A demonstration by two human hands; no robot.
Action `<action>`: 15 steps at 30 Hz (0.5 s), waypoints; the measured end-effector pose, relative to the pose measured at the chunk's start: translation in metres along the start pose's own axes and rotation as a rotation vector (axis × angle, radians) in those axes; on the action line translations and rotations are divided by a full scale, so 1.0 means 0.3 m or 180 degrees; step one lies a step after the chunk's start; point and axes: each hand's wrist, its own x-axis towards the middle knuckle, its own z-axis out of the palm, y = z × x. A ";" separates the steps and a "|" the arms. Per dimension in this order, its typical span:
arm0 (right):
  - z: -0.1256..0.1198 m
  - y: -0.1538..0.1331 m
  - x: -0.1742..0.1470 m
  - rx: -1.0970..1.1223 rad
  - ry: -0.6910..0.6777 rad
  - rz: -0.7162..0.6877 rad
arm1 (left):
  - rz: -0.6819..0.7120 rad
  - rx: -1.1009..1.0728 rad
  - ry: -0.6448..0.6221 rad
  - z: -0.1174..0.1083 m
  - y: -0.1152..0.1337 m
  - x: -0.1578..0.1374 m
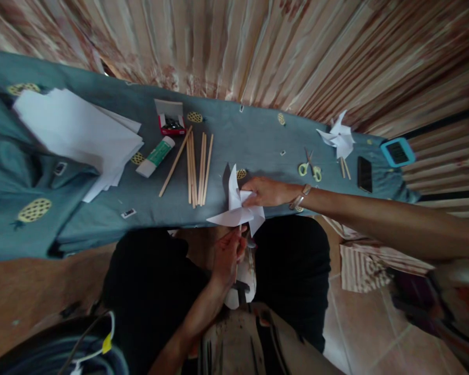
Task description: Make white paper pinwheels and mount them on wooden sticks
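A white paper pinwheel (238, 213) is held over the front edge of the cloth-covered table, its blades spread out. My right hand (261, 191) comes in from the right, with thumb and fingers closed on the paper near the pinwheel's middle. Below the blades, my left hand (230, 252) is wrapped round the thin wooden stick (240, 228) of the pinwheel. Most of the stick is hidden by that hand. Left of the pinwheel lie several loose wooden sticks (201, 169) in a loose row.
A glue stick (155, 156) and an open red box (172, 125) of small dark pieces lie left. Further left is a paper stack (78, 130). To the right are scissors (309, 167), another pinwheel (339, 136), a phone (364, 174) and a blue-framed device (397, 152).
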 end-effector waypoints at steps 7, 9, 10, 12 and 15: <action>-0.006 0.010 0.009 -0.0091 -0.0128 -0.0091 | -0.0033 -0.0022 0.0042 0.000 0.001 -0.003; -0.010 0.004 0.008 -0.0184 -0.0160 -0.0115 | -0.0047 -0.0031 0.0057 0.002 0.002 -0.004; -0.012 0.001 0.008 -0.0223 -0.0175 -0.0129 | -0.0046 -0.0035 0.0058 0.002 0.002 -0.004; -0.018 -0.006 0.009 -0.0291 -0.0212 -0.0155 | -0.0045 -0.0037 0.0048 0.003 0.002 -0.003; -0.028 -0.009 0.018 -0.0385 -0.0273 -0.0211 | -0.0075 -0.0033 0.0005 0.002 0.004 -0.001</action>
